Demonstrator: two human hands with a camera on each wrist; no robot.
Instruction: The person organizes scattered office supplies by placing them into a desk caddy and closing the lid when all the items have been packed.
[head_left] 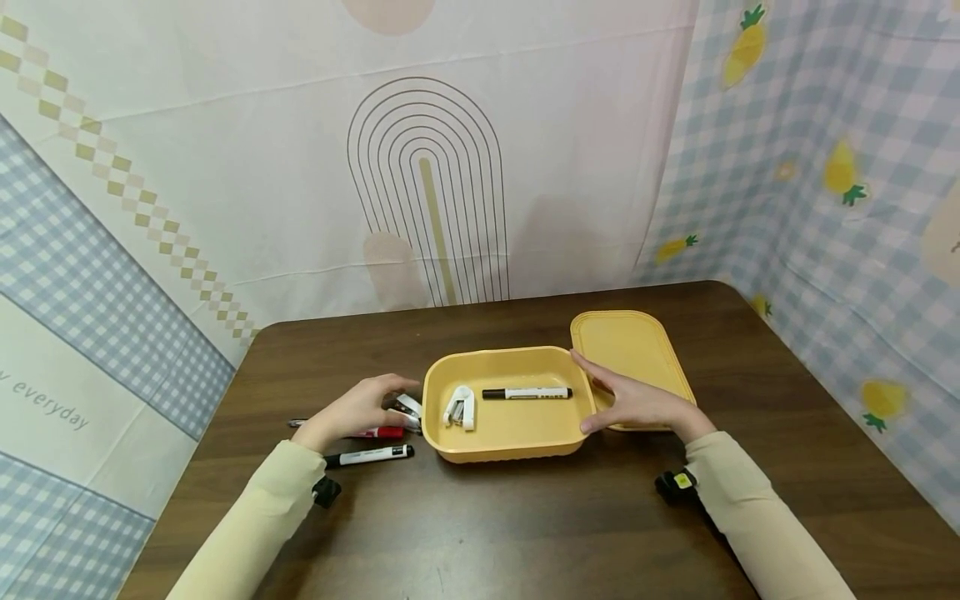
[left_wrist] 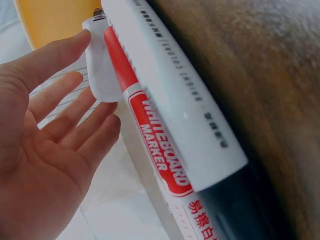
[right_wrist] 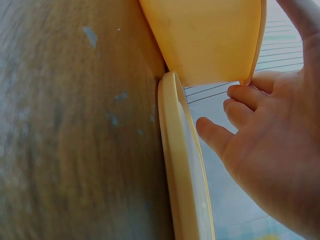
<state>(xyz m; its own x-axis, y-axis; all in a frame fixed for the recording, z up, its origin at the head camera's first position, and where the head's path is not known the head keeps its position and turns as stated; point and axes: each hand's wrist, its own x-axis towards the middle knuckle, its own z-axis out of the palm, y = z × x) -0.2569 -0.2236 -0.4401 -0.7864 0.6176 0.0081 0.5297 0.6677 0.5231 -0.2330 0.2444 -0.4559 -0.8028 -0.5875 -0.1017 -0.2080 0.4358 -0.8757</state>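
Observation:
A yellow box (head_left: 517,427) stands mid-table, holding a white mini stapler (head_left: 467,408) and a black-capped white marker (head_left: 528,393). My left hand (head_left: 362,410) is left of it, thumb and fingers spread around a second small white object with a metal part (left_wrist: 102,62), perhaps another stapler. The thumb appears to touch its edge; a firm hold is not shown. Beside that hand lie a red whiteboard marker (left_wrist: 155,135) and a white marker with a black cap (head_left: 369,456). My right hand (head_left: 641,404) rests against the box's right end, its fingers spread and touching the rim.
A yellow lid (head_left: 626,346) lies behind and right of the box, partly under my right hand. The dark tip of another pen (head_left: 297,422) shows left of my left wrist. Patterned cloth (head_left: 300,167) hangs behind the wooden table (head_left: 480,533).

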